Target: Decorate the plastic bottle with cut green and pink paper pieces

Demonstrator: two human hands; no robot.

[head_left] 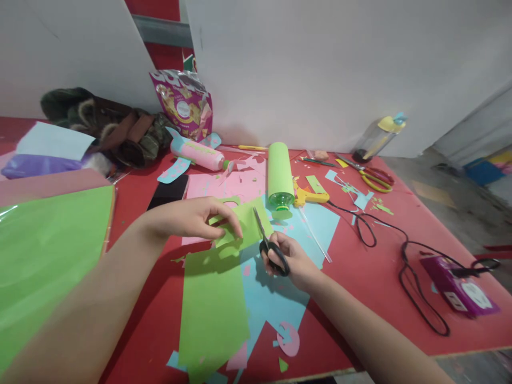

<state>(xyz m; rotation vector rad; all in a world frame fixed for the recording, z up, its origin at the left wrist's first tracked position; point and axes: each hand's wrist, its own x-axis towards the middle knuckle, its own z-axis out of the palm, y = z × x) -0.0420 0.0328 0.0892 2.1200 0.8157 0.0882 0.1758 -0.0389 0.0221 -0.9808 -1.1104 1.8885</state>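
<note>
My left hand (204,217) has its fingers curled over a small light-green paper piece (250,218), thumb and fingertips at its near left edge. This piece casts a shadow, so it seems raised above the larger green sheet (214,309). My right hand (291,258) grips black-handled scissors (261,226), whose blades point up and away over the paper piece's right part. Just beyond lies a bottle wrapped in light green (280,170), neck towards me. Under the work are blue paper (272,298) and pink paper (244,184).
A yellow glue gun (310,196) with a black cord lies right of the bottle. A pink decorated bottle (198,153), snack bag (188,104) and phone (168,191) are left. Red-handled scissors (376,177), a clear bottle (376,140) and a purple box (460,285) stand right.
</note>
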